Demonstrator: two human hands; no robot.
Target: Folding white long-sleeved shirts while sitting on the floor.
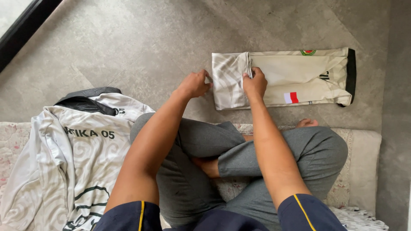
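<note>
Right hand (255, 84) is down on the folded jersey (295, 77), fingers curled and pinching the edge of the flap turned over its left end. Left hand (195, 84) sits at that flap's left edge, fingers bent in a loose fist, knuckles up; whether it grips cloth, I cannot tell. The jersey lies long and narrow on the grey floor (141, 47), just ahead of the crossed knees. One more jersey (72, 162), white with dark swirls, lies spread on the mat (364, 158) at the left: two jerseys, two hands
</note>
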